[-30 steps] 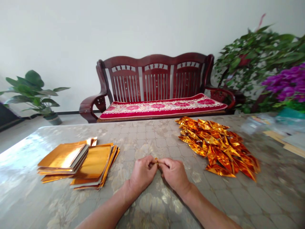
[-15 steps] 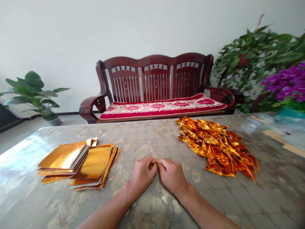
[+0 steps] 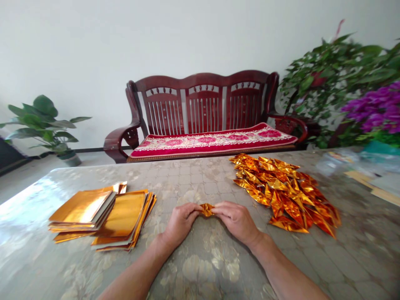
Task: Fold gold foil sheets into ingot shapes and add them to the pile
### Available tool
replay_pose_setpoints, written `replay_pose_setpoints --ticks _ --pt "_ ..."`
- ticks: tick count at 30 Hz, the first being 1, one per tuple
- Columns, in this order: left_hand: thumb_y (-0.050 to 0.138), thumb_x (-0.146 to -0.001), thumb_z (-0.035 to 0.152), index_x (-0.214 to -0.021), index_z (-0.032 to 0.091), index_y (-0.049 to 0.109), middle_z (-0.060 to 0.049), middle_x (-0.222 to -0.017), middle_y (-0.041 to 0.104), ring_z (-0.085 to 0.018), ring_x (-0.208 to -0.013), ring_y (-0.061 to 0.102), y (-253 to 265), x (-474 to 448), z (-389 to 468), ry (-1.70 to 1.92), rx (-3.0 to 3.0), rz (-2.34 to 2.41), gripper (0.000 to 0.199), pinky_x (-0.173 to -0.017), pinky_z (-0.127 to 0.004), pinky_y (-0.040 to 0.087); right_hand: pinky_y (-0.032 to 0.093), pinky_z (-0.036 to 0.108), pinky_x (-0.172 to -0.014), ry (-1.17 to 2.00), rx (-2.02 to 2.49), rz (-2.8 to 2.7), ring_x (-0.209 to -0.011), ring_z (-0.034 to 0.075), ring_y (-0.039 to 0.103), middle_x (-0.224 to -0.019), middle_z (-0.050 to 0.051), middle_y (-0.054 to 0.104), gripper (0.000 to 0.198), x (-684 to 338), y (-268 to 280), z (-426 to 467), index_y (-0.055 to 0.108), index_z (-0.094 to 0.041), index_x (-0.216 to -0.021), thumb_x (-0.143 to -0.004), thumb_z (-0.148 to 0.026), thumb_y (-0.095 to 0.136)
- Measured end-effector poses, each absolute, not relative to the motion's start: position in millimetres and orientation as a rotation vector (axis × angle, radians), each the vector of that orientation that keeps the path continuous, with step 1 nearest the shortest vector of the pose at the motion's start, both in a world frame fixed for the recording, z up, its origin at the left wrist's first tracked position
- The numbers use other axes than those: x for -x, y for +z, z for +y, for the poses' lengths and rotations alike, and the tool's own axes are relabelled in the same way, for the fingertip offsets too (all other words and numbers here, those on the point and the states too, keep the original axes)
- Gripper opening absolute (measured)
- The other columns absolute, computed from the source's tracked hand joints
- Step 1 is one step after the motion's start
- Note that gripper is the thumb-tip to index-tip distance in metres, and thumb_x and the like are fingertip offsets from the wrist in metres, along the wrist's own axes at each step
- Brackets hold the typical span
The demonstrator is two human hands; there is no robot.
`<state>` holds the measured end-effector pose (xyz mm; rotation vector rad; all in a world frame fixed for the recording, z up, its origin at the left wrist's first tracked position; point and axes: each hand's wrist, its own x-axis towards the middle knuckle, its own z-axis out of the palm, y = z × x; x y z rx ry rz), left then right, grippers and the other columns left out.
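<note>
Between my two hands is a small folded gold foil paper piece [image 3: 206, 210], its shiny creased middle showing. My left hand [image 3: 181, 221] pinches its left end, fingers closed. Its right end sits in the closed fingers of my right hand [image 3: 236, 221]. To the left lie stacks of flat gold foil paper sheets [image 3: 125, 214], some with pale undersides. On the right is a heap of folded gold foil pieces [image 3: 281, 187] with pointed ends.
The table [image 3: 193, 271] has a patterned, glossy cover. Clear plastic bags [image 3: 337, 161] and tan card strips [image 3: 359, 179] lie at the right. Beyond the table stands a dark red wooden bench [image 3: 203, 104] with a floral cushion. Potted plants [image 3: 46, 121] flank it.
My hands have drawn apart sideways. The foil piece between them, barely visible before, now shows its wider creased middle. The stacks and the heap stay in place.
</note>
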<state>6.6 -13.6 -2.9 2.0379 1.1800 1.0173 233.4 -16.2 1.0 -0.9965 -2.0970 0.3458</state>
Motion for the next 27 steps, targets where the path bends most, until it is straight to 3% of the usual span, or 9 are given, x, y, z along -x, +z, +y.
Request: replay_pose_setpoints --ticks 4,15,27 --pt "0.056 -0.091 0.020 -0.097 0.026 0.076 0.000 -0.097 0.078 -0.016 -0.090 0.073 -3 -7 -13 1.006 -2.039 1.165 0.021 -0.083 -0.025 0.055 0.055 0.024 -0.075 0.287 1.001 -2.093 -0.083 0.015 0.070 -0.093 0.003 0.075 0.022 -236 4 -14 0.077 -0.028 -0.096 -0.093 -0.020 0.057" --pt "0.064 -0.082 0.015 -0.084 0.024 0.077 0.001 -0.083 0.078 -0.016 -0.076 0.073 -6 -9 -10 1.067 -1.947 1.348 0.016 -0.074 -0.025 0.056 0.052 0.024 -0.072 0.285 1.046 -2.021 -0.077 0.015 0.068 -0.083 0.002 0.073 0.021 -231 5 -15 0.075 -0.024 -0.089 -0.092 -0.017 0.056" --pt "0.059 -0.083 0.021 -0.084 0.021 0.077 0.001 -0.079 0.076 -0.013 -0.066 0.067 2 -16 -13 1.078 -1.911 1.402 0.017 -0.066 -0.022 0.051 0.053 0.025 -0.074 0.256 1.035 -1.981 -0.081 0.015 0.068 -0.088 0.003 0.073 0.024 -227 1 -15 0.075 -0.025 -0.094 -0.090 -0.012 0.054"
